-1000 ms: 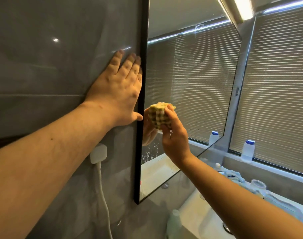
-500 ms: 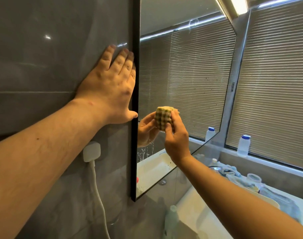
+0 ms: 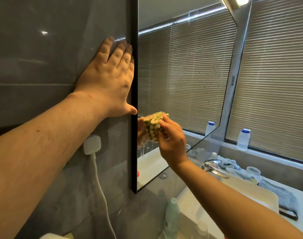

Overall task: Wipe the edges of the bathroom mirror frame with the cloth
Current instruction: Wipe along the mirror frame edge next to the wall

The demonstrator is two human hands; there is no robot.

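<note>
From the head camera, the left hand [image 3: 111, 83] lies flat on the grey tiled wall [image 3: 43, 66], fingers straight and spread, holding nothing; its little-finger side and thumb tip touch the black mirror frame [image 3: 133, 152], which runs vertically down the middle of the picture. The right hand [image 3: 171, 138] grips a bunched green-and-yellow checked cloth [image 3: 153, 125], fingers and thumb curled round it, and holds it against the mirror glass [image 3: 181, 75] just beside the inner edge of the frame, a little below the left thumb. Water streaks run down the glass under the cloth. The mirror reflects the slatted window blind [image 3: 275, 75] and a white bottle with a blue cap [image 3: 243, 139] that stands on the window sill. Below the left forearm a white plug [image 3: 92, 144] sits on the wall with its white cable [image 3: 102, 195] hanging down. At lower right are a white washbasin [image 3: 250, 192] with a chrome tap [image 3: 214, 168], a pale blue towel [image 3: 230, 164] behind the tap and a pale green bottle [image 3: 172, 214] near the basin's left side.
</note>
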